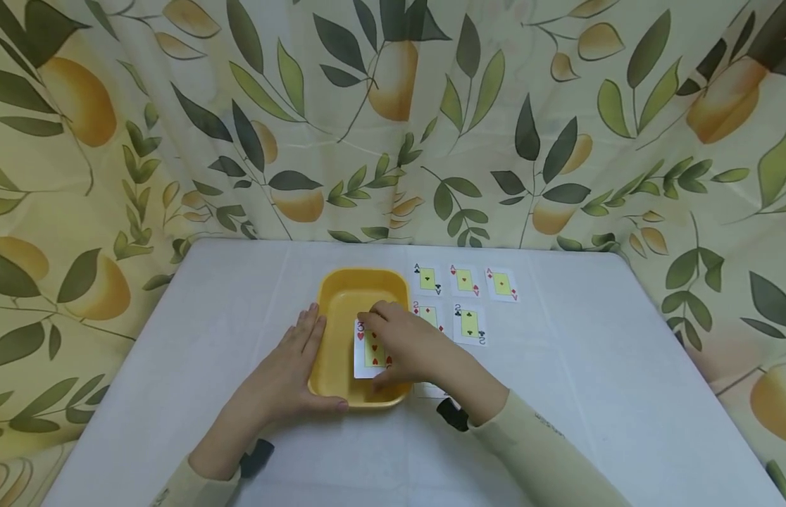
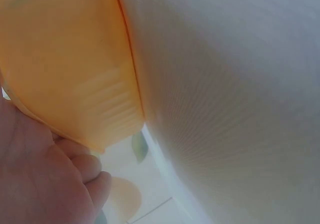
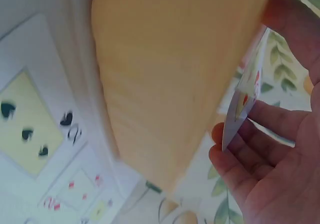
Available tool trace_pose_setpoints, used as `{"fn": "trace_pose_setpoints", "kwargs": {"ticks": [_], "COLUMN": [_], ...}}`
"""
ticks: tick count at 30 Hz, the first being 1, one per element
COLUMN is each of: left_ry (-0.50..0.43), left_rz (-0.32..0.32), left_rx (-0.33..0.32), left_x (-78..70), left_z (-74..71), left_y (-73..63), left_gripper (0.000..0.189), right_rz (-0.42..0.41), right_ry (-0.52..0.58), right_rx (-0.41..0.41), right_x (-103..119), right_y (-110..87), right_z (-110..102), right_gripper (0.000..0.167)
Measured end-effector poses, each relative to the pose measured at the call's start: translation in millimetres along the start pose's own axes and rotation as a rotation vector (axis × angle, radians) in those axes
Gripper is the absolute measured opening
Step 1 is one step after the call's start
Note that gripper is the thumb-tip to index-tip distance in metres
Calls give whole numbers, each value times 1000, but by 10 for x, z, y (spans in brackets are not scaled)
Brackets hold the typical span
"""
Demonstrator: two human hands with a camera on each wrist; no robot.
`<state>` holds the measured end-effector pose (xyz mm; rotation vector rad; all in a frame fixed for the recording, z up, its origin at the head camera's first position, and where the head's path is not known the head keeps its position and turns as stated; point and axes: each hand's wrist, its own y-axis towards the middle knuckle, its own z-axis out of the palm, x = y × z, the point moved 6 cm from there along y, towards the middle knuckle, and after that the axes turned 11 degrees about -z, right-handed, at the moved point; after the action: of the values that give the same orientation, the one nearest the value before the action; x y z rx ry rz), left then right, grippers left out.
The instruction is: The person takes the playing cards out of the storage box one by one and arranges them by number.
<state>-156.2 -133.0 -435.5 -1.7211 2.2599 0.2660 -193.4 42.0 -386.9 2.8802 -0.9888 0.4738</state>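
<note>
A yellow plastic tray (image 1: 332,352) sits on the white-covered table. My left hand (image 1: 279,373) rests against its left side, fingers stretched along the rim and thumb at the front corner; in the left wrist view the fingers (image 2: 87,166) touch the tray's outer wall. Over the tray, my right hand (image 1: 413,345) holds a three of hearts playing card (image 1: 371,355) by its edges. Seen from the right wrist, this card (image 3: 242,102) is tilted, with fingers behind it and the thumb on the far end. The hand hides part of its face.
Right of the tray lie face-up cards: three aces, including the ace of hearts (image 1: 464,280), above a two of diamonds (image 1: 427,313) and a two of clubs (image 1: 470,324). A spade card (image 3: 30,124) lies nearer, mostly under my right arm. A fruit-patterned cloth (image 1: 367,162) hangs behind.
</note>
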Motion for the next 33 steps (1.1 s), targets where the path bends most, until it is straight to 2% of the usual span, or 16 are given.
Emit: {"fn": "trace_pose_setpoints", "kwargs": {"ticks": [11, 23, 33], "left_ry": [-2, 13, 15], "left_rz": [-6, 4, -6], "left_rx": [6, 12, 28], "left_x": [28, 1, -7], "left_z": [22, 16, 8], "left_y": [-7, 3, 22], "left_gripper": [141, 142, 142], "right_rz": [40, 136, 232], "right_ry": [5, 14, 13], "right_rx": [-92, -85, -47], "right_x": [-136, -384, -570], "right_y": [-249, -591, -821], "right_z": [-203, -192, -144], "right_gripper": [98, 100, 101]}}
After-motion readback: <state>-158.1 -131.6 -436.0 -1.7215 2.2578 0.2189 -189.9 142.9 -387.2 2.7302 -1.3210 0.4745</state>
